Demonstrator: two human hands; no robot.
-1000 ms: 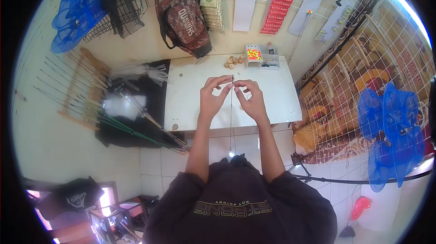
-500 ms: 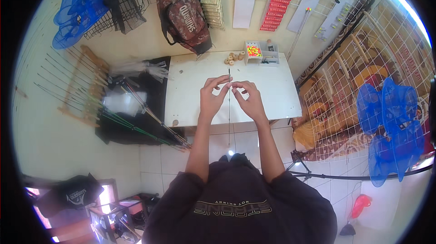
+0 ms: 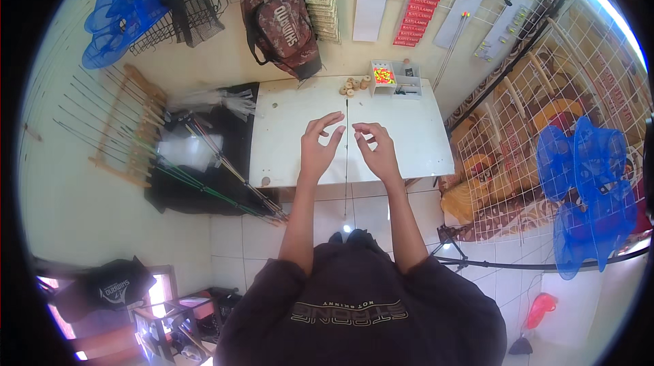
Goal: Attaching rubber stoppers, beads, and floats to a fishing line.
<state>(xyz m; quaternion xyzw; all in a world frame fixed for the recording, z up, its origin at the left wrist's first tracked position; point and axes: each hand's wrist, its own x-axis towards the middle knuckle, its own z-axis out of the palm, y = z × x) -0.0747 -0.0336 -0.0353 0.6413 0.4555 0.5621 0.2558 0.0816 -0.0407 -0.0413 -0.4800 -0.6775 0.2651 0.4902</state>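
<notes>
A thin dark rod point(image 3: 347, 155), like a slender fishing rod section, runs straight away from me over the white table point(image 3: 286, 128). Its near part reaches past the table's front edge. To the left of it is my left hand point(image 3: 317, 149), fingers stretched and thumb apart, holding nothing. My right hand point(image 3: 379, 153) is on the other side, its fingers bent but apart and empty. A narrow gap shows between the rod and the fingertips of both hands. Beyond the rod's far tip sit several small tan cork-like pieces point(image 3: 351, 87).
A white divided box point(image 3: 407, 91) with bright yellow and red bits stands at the table's back. Fishing rods point(image 3: 225, 165) lean over a black-covered surface at left. A brown camouflage bag point(image 3: 279, 32) hangs on the wall. A white wire grid point(image 3: 504, 162) stands at right.
Both hands have let go of the rod and drawn apart, left and right. The fingertips touched it before; now it lies free between them.
</notes>
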